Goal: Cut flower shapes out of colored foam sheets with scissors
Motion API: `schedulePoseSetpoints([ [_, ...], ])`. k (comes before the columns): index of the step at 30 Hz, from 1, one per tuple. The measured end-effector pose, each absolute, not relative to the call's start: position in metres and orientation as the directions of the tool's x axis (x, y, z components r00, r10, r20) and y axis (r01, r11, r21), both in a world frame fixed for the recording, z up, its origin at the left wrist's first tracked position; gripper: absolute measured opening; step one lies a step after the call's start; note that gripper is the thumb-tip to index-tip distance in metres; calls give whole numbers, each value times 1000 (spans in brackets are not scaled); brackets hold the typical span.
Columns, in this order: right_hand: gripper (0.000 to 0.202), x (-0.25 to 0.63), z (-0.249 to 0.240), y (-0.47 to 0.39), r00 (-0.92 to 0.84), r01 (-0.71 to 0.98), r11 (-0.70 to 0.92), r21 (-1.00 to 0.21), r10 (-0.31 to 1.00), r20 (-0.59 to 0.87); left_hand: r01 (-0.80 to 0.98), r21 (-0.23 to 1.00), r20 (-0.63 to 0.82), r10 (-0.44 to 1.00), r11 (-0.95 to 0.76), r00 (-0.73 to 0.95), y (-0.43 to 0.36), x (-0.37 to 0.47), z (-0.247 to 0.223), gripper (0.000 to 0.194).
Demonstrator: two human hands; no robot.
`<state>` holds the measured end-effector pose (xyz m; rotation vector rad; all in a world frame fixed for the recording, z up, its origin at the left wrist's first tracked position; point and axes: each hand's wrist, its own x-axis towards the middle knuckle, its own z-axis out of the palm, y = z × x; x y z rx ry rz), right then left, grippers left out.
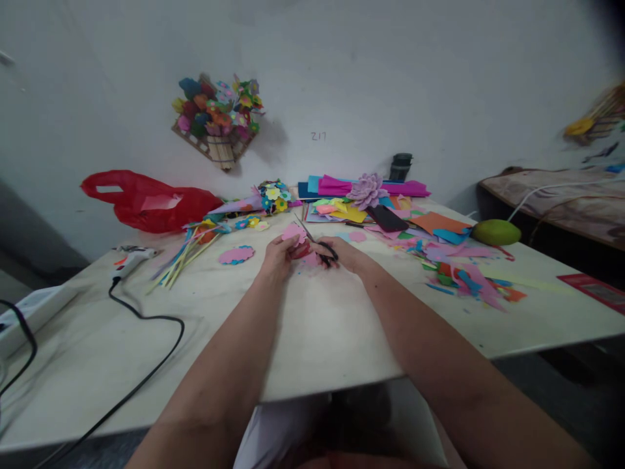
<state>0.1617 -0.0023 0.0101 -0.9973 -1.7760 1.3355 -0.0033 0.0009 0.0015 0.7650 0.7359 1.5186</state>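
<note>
My left hand [282,255] holds a pink scallop-edged piece [293,233] near the middle of the table. Just to its right, my right hand [336,253] grips black-handled scissors [328,253], whose blades point up and left beside the pink piece. Something red shows between the two hands. On the table to the left lies a pink oval with a blue scalloped rim [237,255]. A round pink piece [357,237] lies beyond my right hand.
A glue gun [134,260] with a black cord and a white power strip [36,316] are at left. Behind them sits a red bag [146,202]. Colored scraps [476,283] and a green fruit [497,232] are at right. A purple flower [367,189] stands at the back.
</note>
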Motion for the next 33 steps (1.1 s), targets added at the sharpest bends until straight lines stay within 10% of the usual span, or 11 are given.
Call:
schedulePoseSetpoints([
  [33, 19, 162, 9, -1, -455, 178, 135, -975, 889, 40, -574, 818, 23, 998, -51, -55, -1, -5, 5, 19],
])
